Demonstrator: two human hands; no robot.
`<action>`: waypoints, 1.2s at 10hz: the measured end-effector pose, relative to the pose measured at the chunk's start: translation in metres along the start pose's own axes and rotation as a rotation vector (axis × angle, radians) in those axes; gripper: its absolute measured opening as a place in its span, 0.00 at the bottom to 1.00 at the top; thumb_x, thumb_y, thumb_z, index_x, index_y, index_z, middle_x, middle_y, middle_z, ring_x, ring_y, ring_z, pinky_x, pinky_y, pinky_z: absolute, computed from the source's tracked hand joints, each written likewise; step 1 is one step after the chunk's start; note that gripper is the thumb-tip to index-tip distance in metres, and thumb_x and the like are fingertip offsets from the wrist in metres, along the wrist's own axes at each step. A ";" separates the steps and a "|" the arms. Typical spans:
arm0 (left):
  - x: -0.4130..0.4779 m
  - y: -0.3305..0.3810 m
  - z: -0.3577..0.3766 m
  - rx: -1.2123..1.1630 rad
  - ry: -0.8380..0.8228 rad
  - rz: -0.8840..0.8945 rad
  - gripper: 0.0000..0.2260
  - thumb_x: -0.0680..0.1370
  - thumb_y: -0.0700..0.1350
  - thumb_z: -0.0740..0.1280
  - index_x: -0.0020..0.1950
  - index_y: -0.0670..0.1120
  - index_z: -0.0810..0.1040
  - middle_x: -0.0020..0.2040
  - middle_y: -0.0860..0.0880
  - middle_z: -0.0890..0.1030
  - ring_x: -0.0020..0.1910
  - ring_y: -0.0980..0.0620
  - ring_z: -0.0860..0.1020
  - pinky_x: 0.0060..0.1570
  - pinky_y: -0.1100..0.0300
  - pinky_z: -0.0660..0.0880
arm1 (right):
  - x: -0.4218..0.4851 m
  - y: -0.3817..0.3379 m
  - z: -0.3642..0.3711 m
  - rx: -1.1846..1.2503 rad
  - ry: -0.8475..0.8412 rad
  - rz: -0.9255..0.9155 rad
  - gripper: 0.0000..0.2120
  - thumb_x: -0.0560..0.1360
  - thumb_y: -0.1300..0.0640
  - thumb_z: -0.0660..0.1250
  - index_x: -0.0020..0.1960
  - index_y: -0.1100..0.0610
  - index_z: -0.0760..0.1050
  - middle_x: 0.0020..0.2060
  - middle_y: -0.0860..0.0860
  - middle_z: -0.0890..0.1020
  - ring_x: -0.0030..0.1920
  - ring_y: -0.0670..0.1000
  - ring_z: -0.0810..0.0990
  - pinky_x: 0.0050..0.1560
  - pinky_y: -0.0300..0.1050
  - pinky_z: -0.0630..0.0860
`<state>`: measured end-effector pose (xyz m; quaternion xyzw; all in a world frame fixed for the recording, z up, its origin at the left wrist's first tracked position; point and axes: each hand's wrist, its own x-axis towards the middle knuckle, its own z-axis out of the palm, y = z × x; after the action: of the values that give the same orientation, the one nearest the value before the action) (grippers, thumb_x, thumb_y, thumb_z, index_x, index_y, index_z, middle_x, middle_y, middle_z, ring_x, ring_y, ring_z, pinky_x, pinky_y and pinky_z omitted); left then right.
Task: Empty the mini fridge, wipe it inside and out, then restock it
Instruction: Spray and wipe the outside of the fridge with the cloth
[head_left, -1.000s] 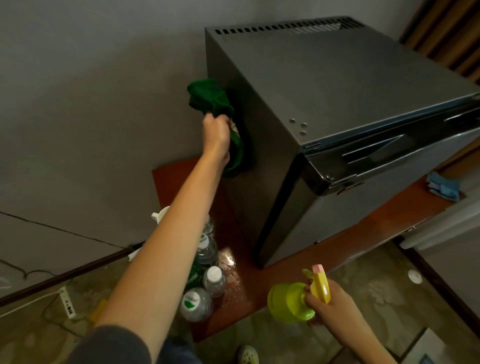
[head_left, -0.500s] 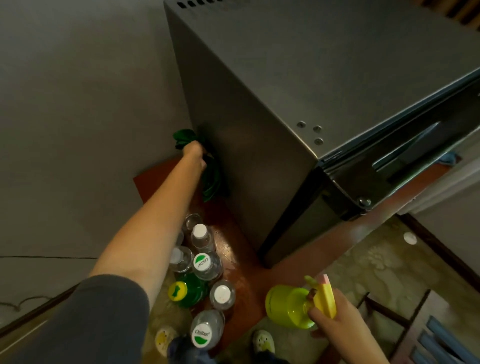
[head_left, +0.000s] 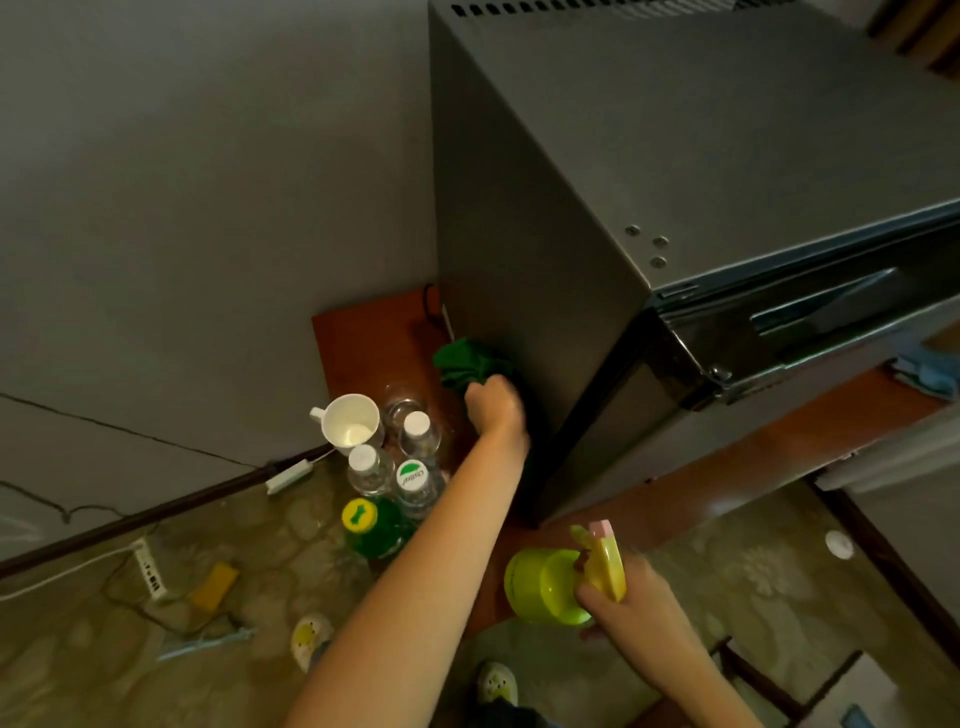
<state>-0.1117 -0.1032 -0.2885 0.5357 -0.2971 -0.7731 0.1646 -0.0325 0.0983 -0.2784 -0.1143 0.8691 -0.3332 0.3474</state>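
Cloth (head_left: 462, 364) bunched in left hand (head_left: 493, 408) touches fridge (head_left: 519, 260); right hand (head_left: 631, 608) grips sprayer (head_left: 545, 584).

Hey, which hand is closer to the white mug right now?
Left. The left hand, gripping the green cloth, is beside the mug, toward the fridge; the right hand, holding the spray bottle, is farther off, nearer the camera.

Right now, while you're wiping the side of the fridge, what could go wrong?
1. The left hand holds the green cloth low on the side of the mini fridge, close to the drinking glass and water bottles. A wide swipe might knock them over.
2. A black cord sits just behind the cloth at the fridge's back corner, so the cloth could snag it.
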 end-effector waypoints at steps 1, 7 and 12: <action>0.037 -0.032 -0.002 -0.187 0.154 -0.127 0.18 0.77 0.39 0.57 0.65 0.37 0.72 0.62 0.38 0.76 0.60 0.38 0.75 0.59 0.51 0.74 | -0.011 0.013 -0.004 0.094 0.021 0.030 0.22 0.70 0.63 0.69 0.53 0.38 0.73 0.48 0.51 0.79 0.41 0.52 0.82 0.32 0.39 0.78; 0.003 -0.110 -0.042 0.305 0.081 -0.223 0.18 0.82 0.43 0.54 0.69 0.37 0.68 0.64 0.39 0.74 0.61 0.39 0.75 0.56 0.51 0.74 | -0.035 0.064 -0.024 0.170 0.152 0.118 0.14 0.68 0.65 0.73 0.47 0.49 0.77 0.42 0.52 0.83 0.38 0.55 0.83 0.40 0.55 0.81; -0.130 -0.036 -0.031 0.250 -0.010 0.145 0.08 0.70 0.30 0.58 0.41 0.42 0.72 0.44 0.39 0.75 0.46 0.41 0.76 0.53 0.47 0.74 | -0.023 0.080 -0.056 0.204 -0.008 -0.053 0.10 0.73 0.65 0.67 0.47 0.51 0.74 0.50 0.53 0.78 0.44 0.53 0.81 0.30 0.44 0.80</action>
<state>-0.0321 -0.0097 -0.2244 0.5254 -0.4300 -0.7186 0.1506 -0.0508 0.1964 -0.2890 -0.1027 0.8260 -0.4283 0.3516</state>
